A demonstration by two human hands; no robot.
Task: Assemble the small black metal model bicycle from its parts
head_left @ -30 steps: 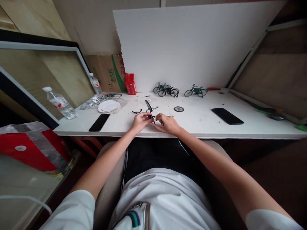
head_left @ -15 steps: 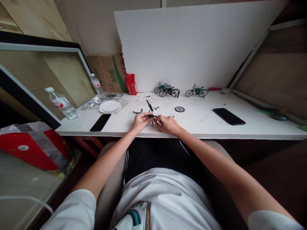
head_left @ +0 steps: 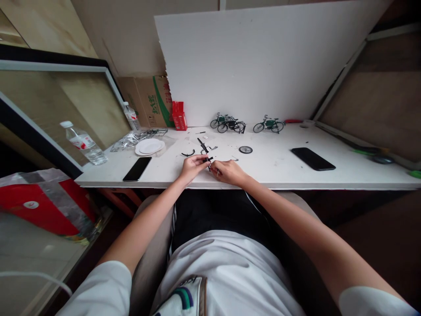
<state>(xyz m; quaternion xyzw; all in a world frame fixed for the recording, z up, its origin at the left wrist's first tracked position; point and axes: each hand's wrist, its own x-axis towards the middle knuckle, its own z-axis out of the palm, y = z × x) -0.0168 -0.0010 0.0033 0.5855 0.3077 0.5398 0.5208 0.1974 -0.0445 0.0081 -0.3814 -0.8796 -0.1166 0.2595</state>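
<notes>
My left hand (head_left: pixel 193 167) pinches a partly built black model bicycle (head_left: pixel 208 160) just above the table's front edge. One thin wheel (head_left: pixel 201 145) of it points away from me, seen almost edge-on. Close by on the right, my right hand (head_left: pixel 230 172) has its fingers curled together at the near end of the model. Whatever its fingertips hold is hidden. A loose spoked wheel (head_left: pixel 245 149) lies flat beyond the right hand. Left of the model lies a curved black piece (head_left: pixel 188 153), perhaps a mudguard. A small thin part (head_left: pixel 234 159) rests behind the right knuckles.
At the back stand several small model bicycles, one with a green panel (head_left: pixel 269 125). Phones lie left (head_left: pixel 137 169) and right (head_left: pixel 313 159). White plates (head_left: pixel 150 146), a red box (head_left: pixel 179 116) and water bottles (head_left: pixel 84 144) occupy the left. A white board (head_left: pixel 263 66) closes the back.
The far wheel end of the model has tipped slightly to the left. My right fingers have shifted a little at its near end. The view has drifted slightly.
</notes>
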